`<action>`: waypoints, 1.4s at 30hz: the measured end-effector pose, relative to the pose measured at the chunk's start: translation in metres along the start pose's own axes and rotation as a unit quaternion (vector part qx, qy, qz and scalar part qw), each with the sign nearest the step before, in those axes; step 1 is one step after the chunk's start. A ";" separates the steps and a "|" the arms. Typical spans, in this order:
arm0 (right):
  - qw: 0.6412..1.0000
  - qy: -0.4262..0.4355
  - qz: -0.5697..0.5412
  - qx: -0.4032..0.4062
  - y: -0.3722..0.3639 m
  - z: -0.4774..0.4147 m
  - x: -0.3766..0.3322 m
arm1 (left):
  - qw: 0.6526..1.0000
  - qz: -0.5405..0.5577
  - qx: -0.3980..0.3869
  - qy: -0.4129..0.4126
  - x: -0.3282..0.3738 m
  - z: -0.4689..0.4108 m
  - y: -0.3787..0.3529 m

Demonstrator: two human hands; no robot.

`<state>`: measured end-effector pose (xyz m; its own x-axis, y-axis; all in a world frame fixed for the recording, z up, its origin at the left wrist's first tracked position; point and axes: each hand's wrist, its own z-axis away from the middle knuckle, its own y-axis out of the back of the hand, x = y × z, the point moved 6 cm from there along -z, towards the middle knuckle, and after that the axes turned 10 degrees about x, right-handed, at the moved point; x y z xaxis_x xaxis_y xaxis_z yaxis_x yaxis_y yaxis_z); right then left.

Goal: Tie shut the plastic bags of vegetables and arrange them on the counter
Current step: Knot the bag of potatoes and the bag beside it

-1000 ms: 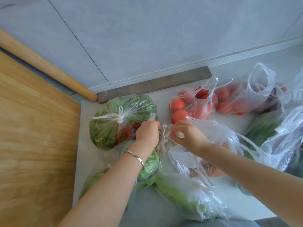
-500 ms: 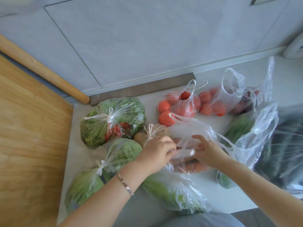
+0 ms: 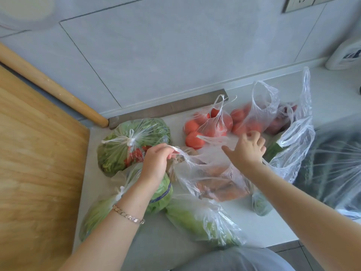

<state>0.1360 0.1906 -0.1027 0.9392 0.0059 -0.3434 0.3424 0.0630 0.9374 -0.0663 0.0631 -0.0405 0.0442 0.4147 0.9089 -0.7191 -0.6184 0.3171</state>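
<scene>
A clear bag of carrots [image 3: 218, 182] lies open in the middle of the white counter [image 3: 273, 225]. My left hand [image 3: 156, 163] pinches its left handle and pulls it up. My right hand [image 3: 247, 147] reaches over the bag's other handle with fingers spread; I cannot tell whether it grips the plastic. Behind the hands sits a small knotted bag of brown pieces [image 3: 187, 151]. A tied bag of greens and red chillies [image 3: 125, 141] lies at the back left. Two tied lettuce bags [image 3: 160, 194] [image 3: 95, 214] lie under my left forearm.
Two open bags of tomatoes [image 3: 207, 126] [image 3: 252, 118] stand at the back. An open bag of leafy greens [image 3: 203, 222] lies at the front edge, cucumber bags [image 3: 281, 153] at right. A wooden board [image 3: 35, 173] and rolling pin [image 3: 50, 85] fill the left; a white appliance [image 3: 345, 55] stands far right.
My hands left the small knotted bag and moved to the carrot bag. The left hand now lifts one handle and the right has moved back and right over the other.
</scene>
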 end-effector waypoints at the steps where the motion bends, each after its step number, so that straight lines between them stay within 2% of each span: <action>1: 0.999 -0.003 0.006 -0.050 -0.004 -0.003 0.002 | 1.000 0.001 -0.002 0.020 0.000 -0.001 0.002; 3: 0.987 0.001 -0.121 -0.105 -0.004 -0.006 0.000 | 0.994 0.085 -0.048 0.054 0.003 -0.004 0.001; 6: 0.927 0.004 -0.354 -0.128 0.017 0.012 -0.005 | 0.933 0.307 -0.165 0.086 0.017 0.003 -0.007; 7: 0.905 0.005 -0.404 -0.132 0.020 0.018 -0.005 | 0.926 0.318 -0.187 0.078 0.016 0.006 -0.010; 9: 0.868 -0.014 -0.476 -0.142 0.017 0.031 0.000 | 0.940 0.261 -0.211 0.056 0.004 0.010 -0.023; 11: 0.836 -0.066 -0.525 -0.144 0.010 0.042 0.006 | 0.965 0.188 -0.177 0.044 -0.015 0.012 -0.033; 13: 0.831 -0.104 -0.531 -0.130 0.004 0.048 0.012 | 0.981 0.170 -0.087 0.041 -0.032 0.011 -0.033; 16: 0.808 -0.152 -0.557 -0.117 -0.001 0.052 0.020 | 0.981 0.183 0.058 0.016 -0.047 0.013 -0.021; 18: 0.812 -0.167 -0.550 -0.103 -0.002 0.051 0.027 | 0.979 0.179 0.094 -0.021 -0.049 0.018 -0.017; 19: 0.810 -0.167 -0.553 -0.098 -0.002 0.050 0.029 | 0.982 0.164 0.083 -0.032 -0.050 0.021 -0.018; 21: 0.794 -0.168 -0.577 -0.092 -0.002 0.049 0.031 | 0.994 0.101 0.007 -0.040 -0.057 0.025 -0.027; 24: 0.779 -0.176 -0.595 -0.088 -0.005 0.047 0.030 | 0.989 -0.085 -0.112 -0.052 -0.068 0.028 -0.044; 27: 0.810 -0.164 -0.555 -0.095 -0.004 0.051 0.025 | 0.983 -0.113 -0.128 -0.063 -0.060 0.026 -0.054; 28: 0.824 -0.147 -0.538 -0.100 -0.005 0.052 0.023 | 0.986 -0.085 -0.132 -0.058 -0.053 0.028 -0.059; 30: 0.845 -0.117 -0.509 -0.112 -0.006 0.055 0.018 | 0.986 0.029 -0.165 0.014 -0.047 0.030 -0.073; 32: 0.855 -0.100 -0.496 -0.112 -0.004 0.057 0.015 | 0.961 0.175 -0.195 0.092 -0.046 0.029 -0.090; 34: 0.861 -0.107 -0.489 -0.093 -0.001 0.056 0.016 | 0.928 0.293 -0.168 0.156 -0.050 0.024 -0.098; 36: 0.840 -0.159 -0.513 -0.073 -0.002 0.055 0.024 | 0.894 0.380 -0.114 0.206 -0.058 0.016 -0.098; 37: 0.825 -0.182 -0.530 -0.070 -0.002 0.055 0.027 | 0.878 0.405 -0.094 0.235 -0.066 0.012 -0.097; 39: 0.821 -0.162 -0.545 -0.052 0.000 0.054 0.027 | 0.862 0.419 -0.070 0.276 -0.077 0.011 -0.095; 41: 0.815 -0.120 -0.565 -0.053 0.002 0.053 0.016 | 0.863 0.401 -0.074 0.297 -0.082 0.012 -0.095; 42: 0.798 -0.121 -0.587 -0.069 0.000 0.053 0.011 | 0.868 0.382 -0.083 0.305 -0.083 0.013 -0.097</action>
<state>0.1472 0.1375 -0.1037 -0.0425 -0.3294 -0.9432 0.9991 -0.0072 -0.0425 0.0085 0.0799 -0.1429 -0.8292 0.2341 0.5076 -0.4693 -0.7849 -0.4046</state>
